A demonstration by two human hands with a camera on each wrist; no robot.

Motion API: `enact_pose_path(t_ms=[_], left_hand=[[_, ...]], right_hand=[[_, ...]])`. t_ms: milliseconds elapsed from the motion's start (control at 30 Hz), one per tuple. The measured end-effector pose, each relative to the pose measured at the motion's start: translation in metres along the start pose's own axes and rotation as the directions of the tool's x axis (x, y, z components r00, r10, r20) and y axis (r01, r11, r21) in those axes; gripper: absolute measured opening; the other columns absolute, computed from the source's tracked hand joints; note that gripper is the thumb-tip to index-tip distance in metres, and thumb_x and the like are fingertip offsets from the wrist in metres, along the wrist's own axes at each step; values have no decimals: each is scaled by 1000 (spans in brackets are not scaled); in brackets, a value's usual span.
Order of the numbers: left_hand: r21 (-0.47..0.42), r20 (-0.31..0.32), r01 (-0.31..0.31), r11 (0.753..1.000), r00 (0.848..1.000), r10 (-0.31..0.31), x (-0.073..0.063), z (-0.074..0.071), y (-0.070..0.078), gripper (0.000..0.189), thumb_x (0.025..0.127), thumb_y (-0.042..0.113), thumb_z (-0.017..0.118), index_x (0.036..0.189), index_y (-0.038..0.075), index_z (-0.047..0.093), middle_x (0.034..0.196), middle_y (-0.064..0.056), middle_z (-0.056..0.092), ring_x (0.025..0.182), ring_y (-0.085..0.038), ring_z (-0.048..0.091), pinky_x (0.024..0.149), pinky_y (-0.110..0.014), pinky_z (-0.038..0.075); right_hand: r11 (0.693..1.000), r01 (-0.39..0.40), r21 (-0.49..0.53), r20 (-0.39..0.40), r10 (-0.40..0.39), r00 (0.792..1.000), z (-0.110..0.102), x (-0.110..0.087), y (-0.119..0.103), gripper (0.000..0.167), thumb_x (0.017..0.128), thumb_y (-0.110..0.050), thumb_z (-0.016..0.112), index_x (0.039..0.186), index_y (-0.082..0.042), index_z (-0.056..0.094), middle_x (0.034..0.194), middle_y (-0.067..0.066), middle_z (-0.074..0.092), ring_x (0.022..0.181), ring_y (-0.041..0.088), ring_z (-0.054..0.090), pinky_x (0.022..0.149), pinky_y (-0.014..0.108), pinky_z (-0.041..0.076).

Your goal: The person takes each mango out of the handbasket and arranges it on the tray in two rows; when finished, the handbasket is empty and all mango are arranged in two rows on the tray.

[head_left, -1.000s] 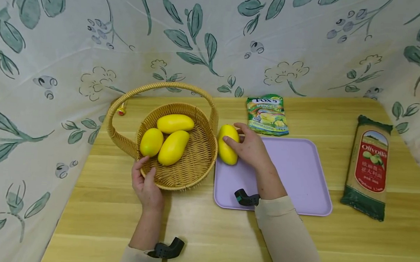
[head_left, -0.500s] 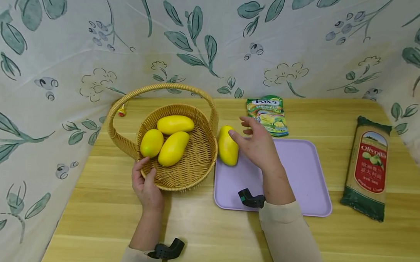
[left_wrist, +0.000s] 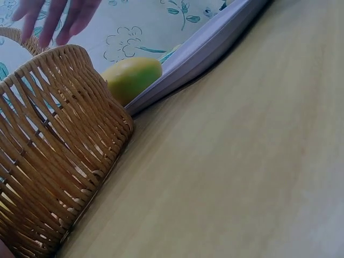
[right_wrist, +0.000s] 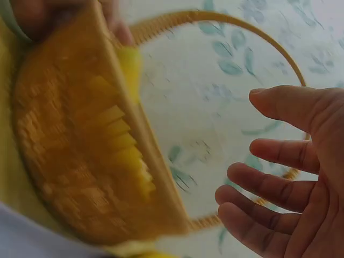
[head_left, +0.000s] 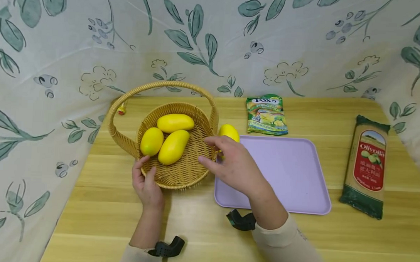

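Observation:
My left hand (head_left: 148, 186) holds the front-left rim of a round wicker basket (head_left: 195, 161) with a tall arched handle. Two yellow mangoes (head_left: 175, 123) and a rounder yellow fruit (head_left: 152, 141) with a greenish tip lie inside. Over the basket's right rim hovers my right hand (head_left: 234, 166), its fingers spread and nothing in them; the right wrist view shows the bare palm and fingers (right_wrist: 274, 188). Another mango (head_left: 229, 131), partly hidden behind that hand, lies at the left edge of a lilac tray (head_left: 285, 172), against the basket's side. The left wrist view shows this mango (left_wrist: 134, 78) between basket and tray.
A green Fox's candy bag (head_left: 267, 114) lies behind the tray. To the tray's right is a long pack of Olivoila pasta (head_left: 366, 167). A small red and yellow object (head_left: 122, 110) sits behind the basket handle. A leaf-print cloth (head_left: 206, 42) hangs along the table's back.
My right hand has let go of the mango at the tray's edge, lifted to the right, then swung left over the basket rim. The left hand and basket stay put.

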State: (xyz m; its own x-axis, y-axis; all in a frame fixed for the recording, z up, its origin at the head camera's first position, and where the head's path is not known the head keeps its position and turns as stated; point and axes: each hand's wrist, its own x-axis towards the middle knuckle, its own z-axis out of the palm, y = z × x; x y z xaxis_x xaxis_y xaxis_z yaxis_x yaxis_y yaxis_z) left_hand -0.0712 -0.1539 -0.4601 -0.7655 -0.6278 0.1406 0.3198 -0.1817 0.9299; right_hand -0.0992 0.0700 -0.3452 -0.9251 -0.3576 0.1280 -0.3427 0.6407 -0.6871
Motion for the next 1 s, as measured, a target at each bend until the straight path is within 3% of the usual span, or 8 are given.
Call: enact_pose_path(t_ms=[233,333,533,1000], left_hand=[[-38,18,6,999,1000,-6,1,3,0,33,89,-12,46,113,2,64,151,-8,47,151,-25,30,128,-47,21],[-22,18,6,1000,1000,-6,1,3,1,33,89,-11,46,114,2,64,148,-8,49,152,-24,29,129,-46,20],[1,19,4,1000,1000,-4,1,2,2,36,89,-11,47,113,8,66,142,-2,52,151,-23,31,129,-42,19],[29,18,16,999,1000,-17,2,-1,1,36,90,-9,47,112,13,66,140,-1,54,154,-22,25,130,-38,14]], right_hand=[[984,170,-48,88,-166,982,44,19,-15,58,86,-42,81,135,-17,62,135,2,61,126,22,58,109,39,50],[974,206,-89,111,-196,974,57,31,-15,67,83,-48,82,139,-19,59,143,6,55,133,26,52,113,43,46],[962,193,-190,214,-151,965,72,56,-14,86,77,-57,84,149,-26,50,162,9,36,152,37,29,125,52,28],[941,181,-285,320,-85,944,89,77,-11,96,74,-58,85,155,-31,42,170,1,22,158,39,12,122,63,28]])
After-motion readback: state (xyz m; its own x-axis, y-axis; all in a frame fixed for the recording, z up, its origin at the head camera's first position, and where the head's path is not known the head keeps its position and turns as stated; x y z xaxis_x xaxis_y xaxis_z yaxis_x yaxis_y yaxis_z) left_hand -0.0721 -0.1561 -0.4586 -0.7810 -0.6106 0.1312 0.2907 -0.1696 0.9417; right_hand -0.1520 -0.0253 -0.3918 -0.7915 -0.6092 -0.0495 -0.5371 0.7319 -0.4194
